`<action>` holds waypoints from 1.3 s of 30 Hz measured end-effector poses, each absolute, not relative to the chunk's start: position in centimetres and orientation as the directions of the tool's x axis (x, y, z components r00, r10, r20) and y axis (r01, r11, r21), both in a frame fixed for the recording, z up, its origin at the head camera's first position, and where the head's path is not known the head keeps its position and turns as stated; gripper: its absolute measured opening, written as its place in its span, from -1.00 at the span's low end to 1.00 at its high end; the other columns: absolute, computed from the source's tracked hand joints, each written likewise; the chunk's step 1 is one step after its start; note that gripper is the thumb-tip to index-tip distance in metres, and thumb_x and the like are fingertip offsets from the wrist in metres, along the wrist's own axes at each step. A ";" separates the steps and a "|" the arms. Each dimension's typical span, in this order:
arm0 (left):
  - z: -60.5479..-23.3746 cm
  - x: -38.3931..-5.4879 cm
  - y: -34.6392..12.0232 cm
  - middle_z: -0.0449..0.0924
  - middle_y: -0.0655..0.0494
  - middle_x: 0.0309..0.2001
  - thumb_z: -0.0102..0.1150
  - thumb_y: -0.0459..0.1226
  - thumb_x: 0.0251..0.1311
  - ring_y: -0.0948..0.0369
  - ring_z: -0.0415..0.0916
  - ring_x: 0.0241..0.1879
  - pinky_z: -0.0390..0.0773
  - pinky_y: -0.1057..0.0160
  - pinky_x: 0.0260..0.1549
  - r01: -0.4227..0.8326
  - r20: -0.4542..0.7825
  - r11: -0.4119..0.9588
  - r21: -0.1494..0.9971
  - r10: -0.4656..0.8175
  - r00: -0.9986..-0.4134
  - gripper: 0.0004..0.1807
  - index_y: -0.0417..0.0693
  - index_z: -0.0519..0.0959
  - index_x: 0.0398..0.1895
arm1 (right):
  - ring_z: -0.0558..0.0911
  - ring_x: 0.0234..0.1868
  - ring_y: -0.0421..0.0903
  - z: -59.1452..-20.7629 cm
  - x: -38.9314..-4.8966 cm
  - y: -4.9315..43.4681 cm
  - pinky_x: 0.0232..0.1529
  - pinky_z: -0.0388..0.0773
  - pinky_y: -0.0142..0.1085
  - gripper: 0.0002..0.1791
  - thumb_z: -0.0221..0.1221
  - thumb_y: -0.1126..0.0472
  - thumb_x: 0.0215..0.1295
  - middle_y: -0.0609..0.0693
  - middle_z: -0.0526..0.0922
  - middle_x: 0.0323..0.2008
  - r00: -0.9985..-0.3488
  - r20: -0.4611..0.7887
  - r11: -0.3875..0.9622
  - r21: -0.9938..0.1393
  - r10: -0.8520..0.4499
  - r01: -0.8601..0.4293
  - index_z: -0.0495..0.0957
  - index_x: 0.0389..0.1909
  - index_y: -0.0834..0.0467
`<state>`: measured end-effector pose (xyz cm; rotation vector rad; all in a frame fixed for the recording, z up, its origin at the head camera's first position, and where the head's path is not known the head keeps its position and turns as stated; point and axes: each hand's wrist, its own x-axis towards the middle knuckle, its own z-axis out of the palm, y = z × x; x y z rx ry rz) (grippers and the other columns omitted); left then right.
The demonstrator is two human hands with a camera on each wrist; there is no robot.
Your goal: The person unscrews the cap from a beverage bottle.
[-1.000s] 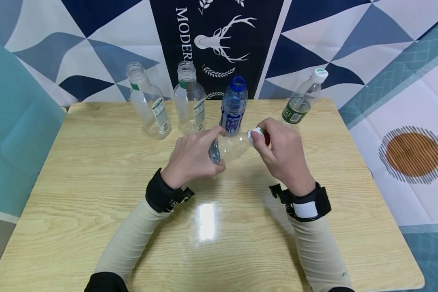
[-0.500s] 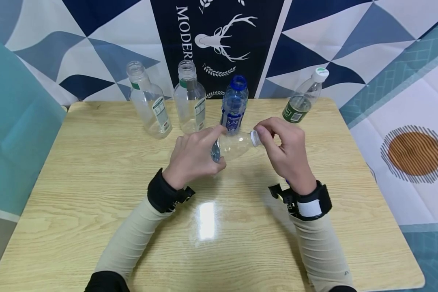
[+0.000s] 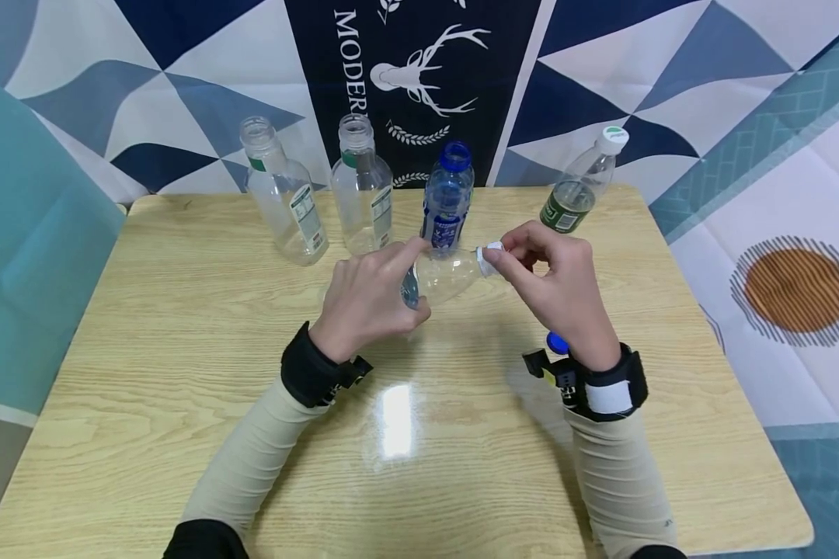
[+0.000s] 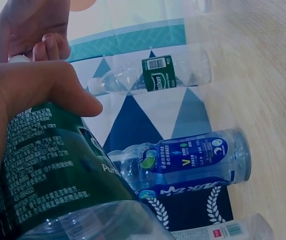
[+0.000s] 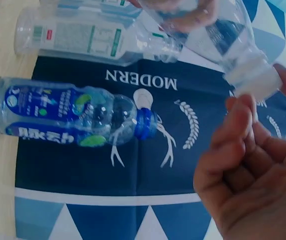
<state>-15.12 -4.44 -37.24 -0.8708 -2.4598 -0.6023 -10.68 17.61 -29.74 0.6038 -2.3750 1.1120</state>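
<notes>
My left hand (image 3: pixel 370 299) grips a clear plastic bottle (image 3: pixel 447 277), which lies on its side in the air with its neck to the right. Its green label (image 4: pixel 52 165) shows under the thumb in the left wrist view. At the neck, the thumb and fingers of my right hand (image 3: pixel 562 279) pinch the white bottle cap (image 5: pixel 260 82). The cap sits on the mouth of the bottle; how tightly cannot be seen. Below the right hand, a blue cap (image 3: pixel 557 343) lies on the table, partly hidden by the wrist.
Along the back of the wooden table (image 3: pixel 147 349) stand two uncapped clear bottles (image 3: pixel 290 210) (image 3: pixel 363 198), then a blue-labelled bottle (image 3: pixel 447 198) with an open blue neck. A green-labelled bottle (image 3: pixel 576 190) with a white cap stands at the back right. A patterned cloth (image 3: pixel 210 46) hangs behind.
The right hand's fingers have shifted on and around the white cap, and its wrist has moved slightly right, uncovering more of the blue cap. The left hand and bottle stay nearly still.
</notes>
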 end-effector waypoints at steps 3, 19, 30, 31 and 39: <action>-37.3 -15.1 -4.4 0.48 0.28 -0.44 0.28 -0.05 -0.37 0.28 0.22 -0.72 0.15 0.30 -0.89 0.667 0.544 0.701 0.254 0.467 -0.698 -0.30 0.06 0.49 0.05 | 0.46 -0.52 -0.18 -29.5 -10.7 18.1 -0.42 0.41 -0.42 -0.84 0.27 0.48 0.05 0.08 0.58 -0.53 -0.769 0.582 0.545 -0.567 -0.265 -0.617 0.55 -0.31 0.43; -37.4 -15.2 -4.2 0.34 0.31 -0.51 0.25 -0.08 -0.34 0.28 0.21 -0.73 0.14 0.30 -0.89 0.655 0.556 0.724 0.215 0.461 -0.692 -0.33 0.07 0.49 0.05 | 0.53 -0.44 -0.15 -29.7 -10.7 17.4 -0.37 0.45 -0.42 -0.83 0.24 0.39 0.16 0.10 0.62 -0.41 -0.810 0.563 0.564 -0.622 -0.161 -0.544 0.58 -0.25 0.40; -37.2 -15.2 -4.1 0.40 0.29 -0.48 0.26 -0.08 -0.34 0.28 0.22 -0.71 0.15 0.30 -0.89 0.655 0.558 0.725 0.215 0.459 -0.691 -0.33 0.08 0.49 0.06 | 0.55 -0.42 -0.13 -29.8 -10.6 18.0 -0.32 0.49 -0.42 -0.80 0.22 0.38 0.19 0.12 0.62 -0.35 -0.866 0.473 0.506 -0.713 -0.165 -0.486 0.58 -0.23 0.45; -37.2 -15.2 -4.2 0.40 0.29 -0.48 0.26 -0.07 -0.34 0.27 0.22 -0.71 0.16 0.30 -0.89 0.652 0.555 0.725 0.221 0.456 -0.695 -0.33 0.09 0.49 0.06 | 0.55 -0.40 -0.14 -29.8 -10.6 18.1 -0.30 0.50 -0.41 -0.80 0.23 0.43 0.15 0.12 0.62 -0.33 -0.846 0.499 0.493 -0.696 -0.190 -0.521 0.57 -0.21 0.46; -37.1 -15.2 -4.5 0.38 0.30 -0.49 0.25 -0.03 -0.31 0.26 0.22 -0.71 0.15 0.27 -0.88 0.625 0.540 0.749 0.220 0.441 -0.717 -0.34 0.12 0.48 0.05 | 0.57 -0.34 -0.04 -29.8 -11.2 18.9 -0.26 0.55 -0.33 -0.66 0.22 0.68 -0.06 0.24 0.58 -0.17 -0.706 0.612 0.336 -0.620 -0.357 -0.708 0.54 -0.16 0.52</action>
